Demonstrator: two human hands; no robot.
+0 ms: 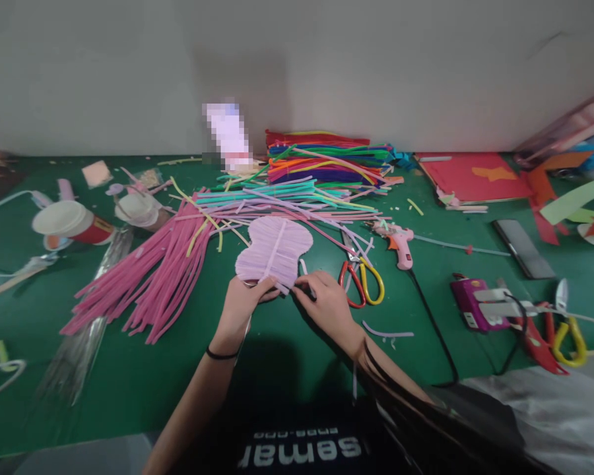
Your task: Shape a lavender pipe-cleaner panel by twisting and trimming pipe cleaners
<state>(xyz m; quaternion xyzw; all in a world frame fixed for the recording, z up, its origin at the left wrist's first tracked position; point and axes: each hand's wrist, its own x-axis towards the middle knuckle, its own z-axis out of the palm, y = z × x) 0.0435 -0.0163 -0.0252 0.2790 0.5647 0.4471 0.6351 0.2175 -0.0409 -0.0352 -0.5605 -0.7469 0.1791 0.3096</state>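
Note:
A pale lilac butterfly-shaped piece (282, 245), built from rows of pipe cleaners with a strip down its middle, is held up in front of me. My left hand (251, 295) grips its lower edge, thumb on top. Close by on the right, my right hand (324, 300) has its fingers pinched at the lower right edge; a short lilac pipe cleaner (303, 266) sticks up beside those fingers. What exactly the pinch holds is partly hidden. Scissors with red and yellow handles (373, 280) lie just beyond my right hand.
Pink pipe cleaners (163, 264) spread to the left, and multicoloured bundles (327, 158) lie at the back. Rightward are a pink glue gun (400, 247) with its cord, a phone (523, 249), a purple box (475, 303) and more scissors (569, 336). Paper cups (72, 223) stand left.

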